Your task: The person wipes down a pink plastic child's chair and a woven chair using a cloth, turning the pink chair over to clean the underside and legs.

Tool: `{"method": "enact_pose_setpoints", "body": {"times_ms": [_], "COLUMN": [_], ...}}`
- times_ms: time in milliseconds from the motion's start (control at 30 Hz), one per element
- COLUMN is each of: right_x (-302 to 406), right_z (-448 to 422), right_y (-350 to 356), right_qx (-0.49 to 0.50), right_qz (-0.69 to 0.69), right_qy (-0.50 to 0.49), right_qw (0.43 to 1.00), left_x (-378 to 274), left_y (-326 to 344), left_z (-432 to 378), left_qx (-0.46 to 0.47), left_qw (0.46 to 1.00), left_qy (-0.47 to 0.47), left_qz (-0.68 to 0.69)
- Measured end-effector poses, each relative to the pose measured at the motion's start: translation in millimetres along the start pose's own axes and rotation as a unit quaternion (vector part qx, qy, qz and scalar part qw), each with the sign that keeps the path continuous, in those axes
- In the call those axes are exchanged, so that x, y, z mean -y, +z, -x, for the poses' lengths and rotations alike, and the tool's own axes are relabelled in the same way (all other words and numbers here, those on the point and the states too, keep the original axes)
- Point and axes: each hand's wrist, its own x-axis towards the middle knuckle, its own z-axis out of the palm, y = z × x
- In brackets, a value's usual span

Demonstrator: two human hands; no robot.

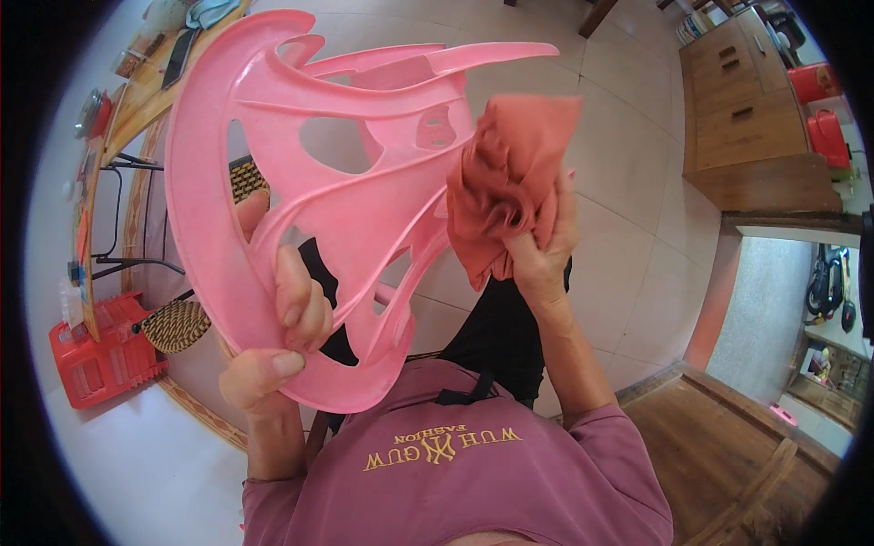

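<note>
A large pink moulded plastic piece [396, 198], chair-like with curved ribs and large cutouts, is held up before me at a tilt. My left hand [300, 307] grips its near left rim, fingers passing through the cutouts and the thumb lying over the edge. In my right hand [546, 266] is a bunched rust-red cloth [509, 177], close to the piece's right side. The cloth hides part of that side, and I cannot tell whether the two touch.
On the left stand a wooden table [136, 116] with a phone [179, 58], a woven seat [176, 326] and a red plastic crate [102, 355]. A wooden cabinet [744, 109] is at upper right. Brown wooden furniture [710, 464] fills the lower right, near a doorway [744, 300].
</note>
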Motion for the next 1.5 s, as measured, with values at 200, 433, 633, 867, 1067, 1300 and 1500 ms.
{"method": "enact_pose_setpoints", "body": {"times_ms": [200, 433, 633, 867, 1067, 1300, 1500], "right_x": [56.9, -4.7, -41.1, 40.4, -25.5, -25.6, -40.4], "right_z": [-28.1, -49.2, -77.1, -91.0, -118.0, -195.8, -200.3], "right_y": [62.8, 31.3, -17.8, 56.7, 21.4, -24.8, -8.7], "right_qx": [0.186, 0.093, 0.019, 0.090, 0.124, 0.031, 0.181], "right_qz": [0.140, 0.194, 0.267, 0.160, 0.285, 0.441, 0.567], "right_qy": [-0.316, -0.211, -0.062, -0.185, -0.216, -0.163, -0.046], "right_qw": [0.920, 0.953, 0.961, 0.965, 0.926, 0.882, 0.802], "left_x": [8.8, 12.3, 13.1, 17.4, 14.2, 17.3, 18.5], "left_y": [6.9, -13.6, -23.3, -17.6, -25.5, -28.9, -26.2], "left_z": [18.4, 32.4, 41.6, 44.0, 46.6, 41.2, 30.6], "left_qx": [0.007, 0.053, 0.049, 0.099, 0.087, 0.119, 0.159], "left_qw": [0.998, 0.998, 0.997, 0.992, 0.992, 0.990, 0.983], "left_qy": [-0.060, -0.033, -0.055, -0.075, -0.088, -0.071, -0.084], "left_qz": [-0.010, -0.006, 0.026, 0.028, 0.034, 0.035, 0.029]}}
